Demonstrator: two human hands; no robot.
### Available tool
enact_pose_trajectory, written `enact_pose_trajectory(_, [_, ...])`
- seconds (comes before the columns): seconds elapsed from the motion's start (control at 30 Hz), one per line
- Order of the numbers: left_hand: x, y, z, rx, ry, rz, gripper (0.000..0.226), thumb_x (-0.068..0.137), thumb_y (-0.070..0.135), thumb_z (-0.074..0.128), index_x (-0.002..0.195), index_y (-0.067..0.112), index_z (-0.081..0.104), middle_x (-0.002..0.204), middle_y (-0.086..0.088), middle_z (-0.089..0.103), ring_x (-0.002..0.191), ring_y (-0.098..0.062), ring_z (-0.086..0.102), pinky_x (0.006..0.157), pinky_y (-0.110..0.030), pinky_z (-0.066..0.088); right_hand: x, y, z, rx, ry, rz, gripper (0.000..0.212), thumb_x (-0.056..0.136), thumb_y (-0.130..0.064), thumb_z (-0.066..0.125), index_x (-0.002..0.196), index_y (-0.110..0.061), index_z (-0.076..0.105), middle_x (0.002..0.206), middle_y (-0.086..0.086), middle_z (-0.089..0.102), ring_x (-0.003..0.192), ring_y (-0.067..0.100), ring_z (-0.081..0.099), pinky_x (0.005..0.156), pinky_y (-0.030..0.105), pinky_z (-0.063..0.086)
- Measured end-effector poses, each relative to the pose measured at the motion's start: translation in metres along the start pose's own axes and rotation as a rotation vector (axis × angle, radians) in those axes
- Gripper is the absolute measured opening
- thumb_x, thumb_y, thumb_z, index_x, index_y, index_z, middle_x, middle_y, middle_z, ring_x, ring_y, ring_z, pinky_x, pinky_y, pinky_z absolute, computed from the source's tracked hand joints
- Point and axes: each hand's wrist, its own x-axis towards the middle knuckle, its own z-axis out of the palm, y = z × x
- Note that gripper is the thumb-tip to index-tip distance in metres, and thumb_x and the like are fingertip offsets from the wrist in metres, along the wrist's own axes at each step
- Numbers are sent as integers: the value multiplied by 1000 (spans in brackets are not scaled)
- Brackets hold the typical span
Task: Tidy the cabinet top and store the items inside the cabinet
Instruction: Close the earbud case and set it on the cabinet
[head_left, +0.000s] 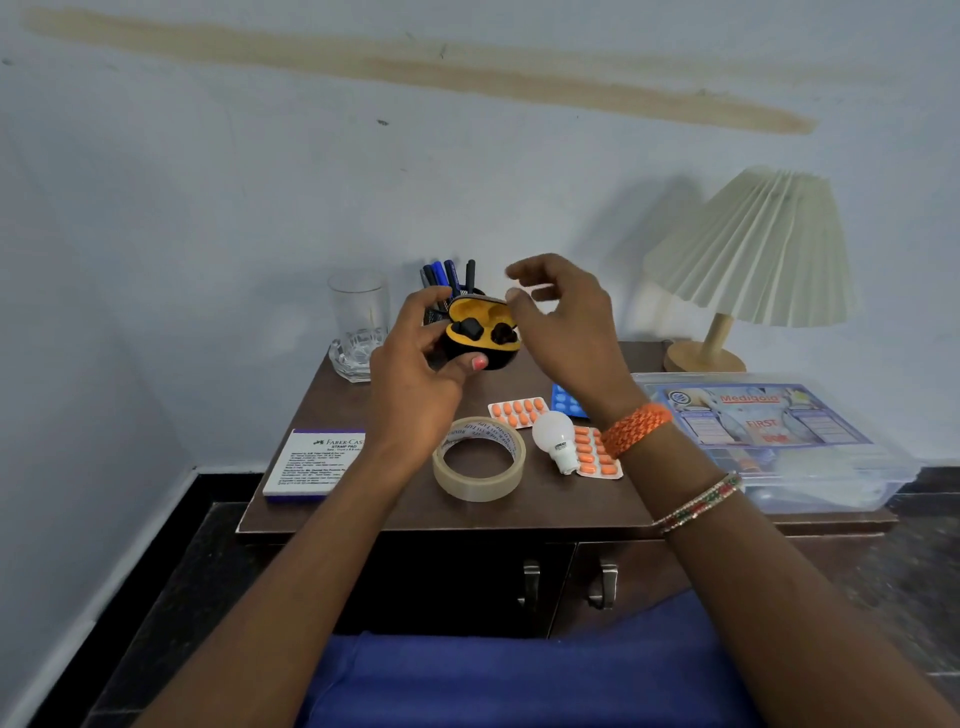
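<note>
Now my left hand (415, 364) pinches the open earbud case (480, 335) above the cabinet top's (519, 509) back edge, thumb low on its front; my right hand (566, 322) hovers just beside the lid, fingers loosely spread. Light, smooth, probably slippery: I'd grip the base's sides, sparing the hinge.

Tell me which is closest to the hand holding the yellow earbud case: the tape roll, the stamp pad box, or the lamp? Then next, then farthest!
Measured from the left hand in the head view:
1. Tape roll, just below the hand, mid cabinet top.
2. Stamp pad box, front-left corner of the cabinet top.
3. Lamp, far away at the back right.
</note>
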Motion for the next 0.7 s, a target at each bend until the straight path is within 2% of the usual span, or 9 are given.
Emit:
enact_pose_trajectory(0.03, [0, 0, 1, -6, -5, -13, 60, 75, 7, 76, 126, 23, 48, 97, 15, 65, 88, 4, 58, 74, 6, 37, 3, 1, -3, 71, -58, 115, 15, 90, -25, 58, 99, -19, 68, 100, 0, 68, 88, 8, 60, 75, 19, 46])
enact_pose_trajectory(0.13, [1, -2, 3, -17, -29, -44, 62, 76, 10, 76, 128, 25, 46, 105, 6, 70, 92, -2, 60, 75, -3, 39, 5, 6, -10, 286, -291, 415, 28, 91, -40, 58, 85, -15, 69, 82, 4, 68, 75, 14, 62, 68, 28, 50])
enact_pose_trajectory(0.2, [3, -3, 4, -21, -40, -55, 63, 76, 11, 76, 129, 26, 45, 109, 3, 70, 92, -2, 59, 74, -5, 38, 6, 11, -10, 331, -319, 478, 28, 89, -41, 60, 83, -15, 68, 79, 2, 65, 76, 16, 61, 68, 30, 51])
enact_pose_trajectory(0.3, [4, -3, 4, -30, -43, -75, 64, 76, 11, 76, 129, 26, 45, 109, 2, 70, 90, -1, 59, 72, -5, 37, 8, 16, -11, 436, -316, 449, 24, 88, -32, 64, 84, -10, 70, 79, 6, 68, 78, 18, 64, 77, 33, 57])
enact_pose_trajectory(0.37, [4, -3, 4, -23, -38, -86, 63, 76, 12, 75, 130, 26, 45, 109, 1, 71, 88, -1, 59, 70, -2, 37, 8, 16, -13, 504, -335, 416, 17, 89, -23, 64, 86, -7, 70, 80, 7, 69, 78, 17, 66, 82, 30, 57])
enact_pose_trajectory(0.47, [4, -3, 3, -43, -16, -106, 58, 79, 12, 73, 128, 24, 46, 110, -3, 70, 85, 0, 58, 64, 5, 37, 7, 14, -15, 521, -371, 369, 13, 86, -13, 66, 96, -7, 71, 92, 8, 71, 88, 15, 66, 84, 24, 56])
enact_pose_trajectory(0.57, [5, -2, 1, -74, -1, -132, 56, 79, 14, 73, 126, 25, 45, 111, -4, 70, 87, -2, 58, 67, 1, 35, 6, 10, -14, 495, -394, 320, 16, 83, -5, 67, 98, -10, 70, 101, 11, 70, 98, 19, 66, 89, 28, 54])
enact_pose_trajectory(0.7, [5, -2, 0, -65, 5, -142, 56, 78, 15, 74, 125, 24, 47, 95, 9, 63, 76, 9, 56, 60, 4, 37, 6, 7, -11, 402, -372, 244, 23, 82, 4, 57, 95, -12, 66, 93, 6, 66, 86, 11, 62, 72, 17, 52])
